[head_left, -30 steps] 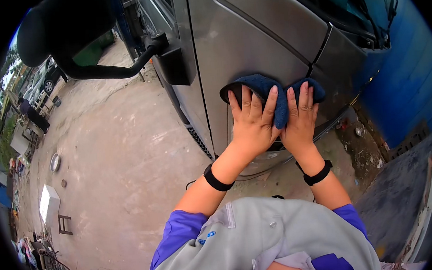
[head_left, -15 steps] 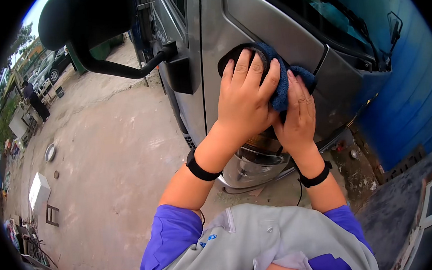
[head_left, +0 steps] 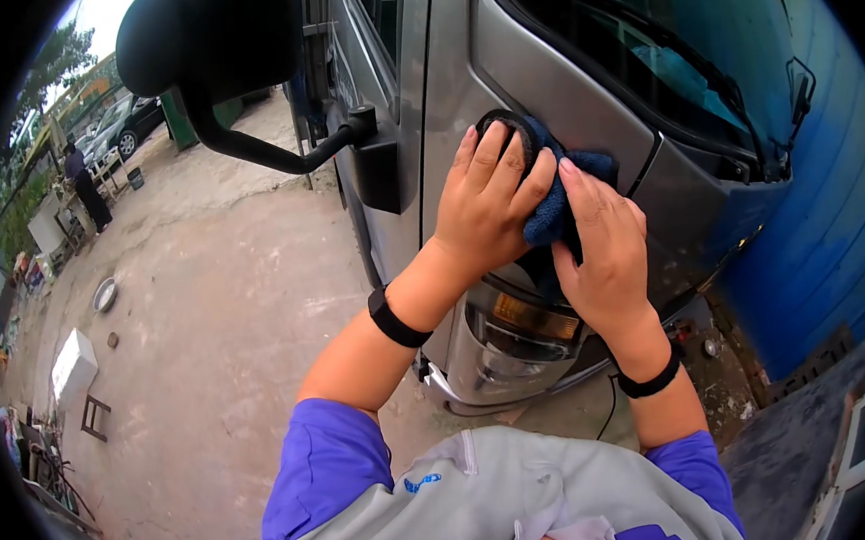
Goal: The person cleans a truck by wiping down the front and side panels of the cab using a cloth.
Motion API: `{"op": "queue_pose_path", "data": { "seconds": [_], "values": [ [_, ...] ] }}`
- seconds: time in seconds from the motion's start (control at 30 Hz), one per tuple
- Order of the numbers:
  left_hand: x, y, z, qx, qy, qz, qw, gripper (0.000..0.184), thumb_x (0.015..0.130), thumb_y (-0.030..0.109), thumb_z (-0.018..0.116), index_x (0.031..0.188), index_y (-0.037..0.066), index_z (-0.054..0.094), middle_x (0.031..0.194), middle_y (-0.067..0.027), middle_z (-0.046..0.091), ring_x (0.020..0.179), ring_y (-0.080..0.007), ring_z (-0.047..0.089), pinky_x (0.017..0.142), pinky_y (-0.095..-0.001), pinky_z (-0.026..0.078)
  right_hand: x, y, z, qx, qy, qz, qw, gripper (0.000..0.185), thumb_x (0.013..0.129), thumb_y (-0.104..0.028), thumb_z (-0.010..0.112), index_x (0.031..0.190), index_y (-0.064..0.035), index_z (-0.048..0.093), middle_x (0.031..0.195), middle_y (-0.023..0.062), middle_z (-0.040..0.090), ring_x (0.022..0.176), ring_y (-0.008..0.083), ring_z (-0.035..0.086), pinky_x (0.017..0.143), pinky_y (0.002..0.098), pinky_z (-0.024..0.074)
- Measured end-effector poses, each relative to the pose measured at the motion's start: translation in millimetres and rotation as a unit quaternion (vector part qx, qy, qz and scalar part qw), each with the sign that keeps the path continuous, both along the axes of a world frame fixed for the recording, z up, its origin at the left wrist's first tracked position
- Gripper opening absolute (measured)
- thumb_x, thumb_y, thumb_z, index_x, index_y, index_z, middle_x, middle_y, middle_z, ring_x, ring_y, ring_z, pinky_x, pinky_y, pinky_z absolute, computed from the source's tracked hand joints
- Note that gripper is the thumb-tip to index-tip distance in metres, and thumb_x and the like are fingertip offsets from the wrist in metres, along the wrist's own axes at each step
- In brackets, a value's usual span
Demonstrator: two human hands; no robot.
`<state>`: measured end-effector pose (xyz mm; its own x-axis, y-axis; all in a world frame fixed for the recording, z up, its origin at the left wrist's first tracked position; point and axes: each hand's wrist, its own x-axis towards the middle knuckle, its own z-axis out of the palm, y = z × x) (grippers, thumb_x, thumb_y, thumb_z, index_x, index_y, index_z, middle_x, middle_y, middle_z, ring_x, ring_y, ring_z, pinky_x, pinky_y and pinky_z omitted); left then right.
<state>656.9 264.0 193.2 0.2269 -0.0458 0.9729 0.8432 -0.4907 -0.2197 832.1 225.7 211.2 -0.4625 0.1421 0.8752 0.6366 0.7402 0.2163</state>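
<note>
Blue cloth (head_left: 546, 219), judged light, soft and easily bunched, best gripped by its thick fold, is held against grey vehicle panel (head_left: 580, 89) under open left hand (head_left: 483, 206), fingers fanned, and open right hand (head_left: 610, 248), fingers closer.

The grey shirt (head_left: 503, 486) (blue mark (head_left: 422, 483) and all) has purple sleeves (head_left: 330, 453); wristbands (head_left: 394, 323) are black.

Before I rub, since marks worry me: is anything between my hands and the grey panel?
Yes: the blue cloth lies between your right hand and the grey panel; under your left hand are a dark rounded thing and part of the cloth.
</note>
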Motion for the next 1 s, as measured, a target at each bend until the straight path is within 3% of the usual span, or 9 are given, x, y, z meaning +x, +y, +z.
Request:
{"op": "queue_pose_path", "data": {
  "seconds": [0.27, 0.47, 0.6, 0.73, 0.77, 0.87, 0.9, 1.0],
  "values": [
    [-21.0, 5.5, 14.2, -0.006, -0.003, 0.022, 1.0, 0.057, 0.077, 0.033, 0.069, 0.128, 0.011, 0.057, 0.126, -0.0203, 0.061, 0.124, -0.0395, 0.053, 0.104, -0.059, 0.041, -14.4, -2.6, 9.0, -0.021, -0.061, -0.001, 0.998, 0.085, 0.072, -0.004, 0.076, 0.15, -0.0065, 0.044, 0.147, 0.0133, 0.051, 0.132, 0.0274, 0.053, 0.105, 0.0404, 0.0375],
    [-33.5, 0.8, 28.6, 0.005, 0.002, 0.047, 0.999, 0.06, 0.074, 0.036, 0.071, 0.126, 0.01, 0.058, 0.122, -0.0198, 0.062, 0.118, -0.0376, 0.056, 0.104, -0.0523, 0.041, -18.6, 1.1, 17.8, -0.008, -0.115, -0.054, 0.992, 0.091, 0.074, -0.012, 0.08, 0.154, -0.0081, 0.037, 0.15, 0.0115, 0.049, 0.138, 0.0254, 0.048, 0.119, 0.0522, 0.0195],
    [-35.2, 4.1, 34.5, 0.01, -0.025, 0.041, 0.999, 0.06, 0.073, 0.034, 0.072, 0.126, 0.011, 0.057, 0.122, -0.0193, 0.062, 0.115, -0.0369, 0.057, 0.102, -0.0498, 0.043, -23.1, 6.8, 20.2, 0.01, -0.114, -0.045, 0.992, 0.091, 0.075, -0.012, 0.079, 0.155, -0.0085, 0.036, 0.151, 0.0096, 0.049, 0.138, 0.0239, 0.049, 0.121, 0.0534, 0.0125],
    [-32.2, 3.9, 30.5, -0.028, -0.08, -0.025, 0.996, 0.06, 0.073, 0.025, 0.074, 0.128, 0.009, 0.054, 0.127, -0.0221, 0.06, 0.124, -0.043, 0.054, 0.106, -0.053, 0.042, -27.9, 15.5, 24.0, 0.042, -0.111, -0.036, 0.992, 0.087, 0.077, -0.013, 0.078, 0.154, -0.0104, 0.038, 0.152, 0.0086, 0.048, 0.137, 0.0223, 0.049, 0.121, 0.0529, 0.0098],
    [-27.8, 2.6, 26.4, -0.057, -0.092, -0.075, 0.991, 0.068, 0.075, 0.02, 0.073, 0.137, 0.005, 0.047, 0.135, -0.0282, 0.054, 0.129, -0.0499, 0.048, 0.109, -0.0555, 0.039, -28.0, 16.5, 23.0, 0.046, -0.109, -0.034, 0.992, 0.085, 0.077, -0.013, 0.077, 0.154, -0.0112, 0.039, 0.152, 0.0084, 0.048, 0.137, 0.0218, 0.05, 0.121, 0.053, 0.0093],
    [-3.1, 4.6, -3.1, -0.069, -0.169, -0.041, 0.982, 0.075, 0.078, 0.022, 0.071, 0.142, 0.001, 0.039, 0.138, -0.032, 0.046, 0.129, -0.0553, 0.043, 0.106, -0.0586, 0.039, -23.8, 11.4, 12.7, 0.054, -0.11, -0.06, 0.991, 0.086, 0.076, -0.013, 0.077, 0.153, -0.0115, 0.039, 0.154, 0.0105, 0.046, 0.14, 0.027, 0.047, 0.12, 0.0555, 0.0116],
    [5.3, 1.5, -17.1, -0.104, -0.167, -0.033, 0.98, 0.085, 0.079, 0.023, 0.071, 0.149, -0.001, 0.029, 0.144, -0.0371, 0.037, 0.133, -0.061, 0.036, 0.108, -0.0619, 0.036, -19.4, 10.1, 4.3, 0.053, -0.109, -0.073, 0.99, 0.083, 0.078, -0.016, 0.076, 0.152, -0.0133, 0.04, 0.155, 0.0099, 0.046, 0.14, 0.0262, 0.046, 0.12, 0.0551, 0.011],
    [26.9, -22.0, -49.1, -0.166, -0.167, -0.059, 0.97, 0.09, 0.081, 0.022, 0.07, 0.155, 0.0, 0.023, 0.152, -0.038, 0.029, 0.14, -0.0621, 0.027, 0.112, -0.0667, 0.029, 1.0, 12.5, -26.9, 0.051, -0.112, -0.091, 0.988, 0.075, 0.081, -0.024, 0.073, 0.151, -0.0176, 0.045, 0.156, 0.0089, 0.046, 0.142, 0.0249, 0.044, 0.119, 0.0546, 0.0095]
  ]
}}
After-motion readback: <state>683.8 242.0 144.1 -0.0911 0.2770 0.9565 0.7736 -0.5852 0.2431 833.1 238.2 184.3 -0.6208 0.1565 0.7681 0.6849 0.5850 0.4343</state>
